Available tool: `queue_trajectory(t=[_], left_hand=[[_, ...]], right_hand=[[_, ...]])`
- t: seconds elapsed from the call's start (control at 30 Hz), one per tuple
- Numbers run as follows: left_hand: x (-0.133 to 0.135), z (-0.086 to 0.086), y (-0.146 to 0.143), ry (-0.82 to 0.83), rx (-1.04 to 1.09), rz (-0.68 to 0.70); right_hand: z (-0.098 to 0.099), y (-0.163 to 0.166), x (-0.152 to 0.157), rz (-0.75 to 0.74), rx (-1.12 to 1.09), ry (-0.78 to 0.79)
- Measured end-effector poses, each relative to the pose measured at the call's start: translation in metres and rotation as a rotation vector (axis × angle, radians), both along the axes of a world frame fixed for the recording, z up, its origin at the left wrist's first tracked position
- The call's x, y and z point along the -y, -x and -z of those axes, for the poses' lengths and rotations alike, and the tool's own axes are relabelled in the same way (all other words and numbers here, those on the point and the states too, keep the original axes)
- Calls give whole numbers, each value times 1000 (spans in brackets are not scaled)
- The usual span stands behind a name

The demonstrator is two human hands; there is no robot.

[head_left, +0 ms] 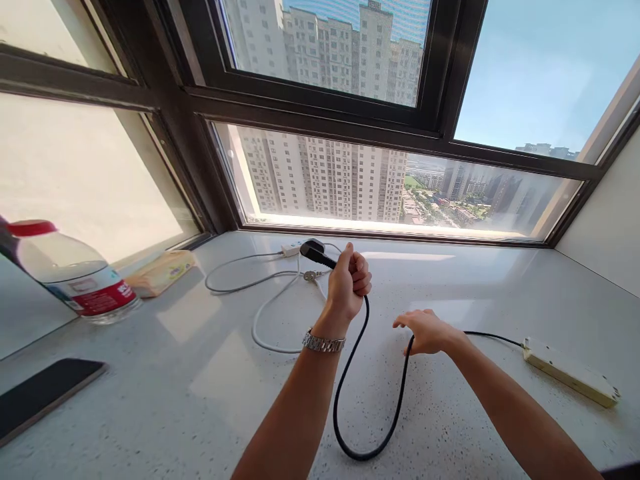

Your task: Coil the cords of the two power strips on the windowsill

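Tall buildings (pixel 330 173) can be seen through the big window (pixel 320 110) up at 12 o'clock. Under it, a shiny white counter (pixel 210 427) with tiny specks fills the low half. A long black cord (pixel 364 457) hangs down in a loop, with its lowest bend near 6 o'clock. A white cord (pixel 253 327) curls on the counter at 7 o'clock, and a gray cord (pixel 240 289) bends round at 8. A clear bottle with a red cap (pixel 75 270) stands at 9 o'clock. The dark phone (pixel 50 395) lies flat at 8, and a pale power strip (pixel 570 373) lies at 4, with the black cord going into its near end. The right hand (pixel 424 331) is at 4 too, closer in; its fingertips and thumb are apart and the cord runs by its palm, but I can't tell if it grips it. The left hand (pixel 349 281), just below the middle, is curled tight around the black cord. A yellowish pack (pixel 163 273) lies next to the bottle at 9. A silver watch (pixel 324 342) is on the left wrist at 6. The black plug (pixel 314 251) pokes out of the left hand, right in the middle, pointing to 10.
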State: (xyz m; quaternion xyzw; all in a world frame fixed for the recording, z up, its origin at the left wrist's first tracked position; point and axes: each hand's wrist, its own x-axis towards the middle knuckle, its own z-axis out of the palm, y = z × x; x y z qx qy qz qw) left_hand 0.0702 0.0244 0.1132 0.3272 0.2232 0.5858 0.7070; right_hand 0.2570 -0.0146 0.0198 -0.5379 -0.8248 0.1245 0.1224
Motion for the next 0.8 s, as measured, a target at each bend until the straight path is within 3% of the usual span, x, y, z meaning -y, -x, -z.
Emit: queue_trajectory(t=[0.1, 0.23, 0.4, 0.5, 0.63, 0.8], left_hand=[[2, 2, -2, -43, -78, 40], [2, 5, -4, -132, -211, 30], [5, 10, -5, -266, -562, 109], [7, 16, -9, -408, -755, 145], [10, 26, -22, -555, -854, 107], [12, 35, -35, -588, -885, 94]], right_hand=[[-18, 18, 21, -159, 11, 190], [-54, 26, 41, -149, -17, 233], [-87, 4, 43, -256, -344, 413], [-87, -17, 34, -257, -632, 390], [-73, -29, 19, -206, -940, 366], [-59, -22, 7, -149, -1063, 371]])
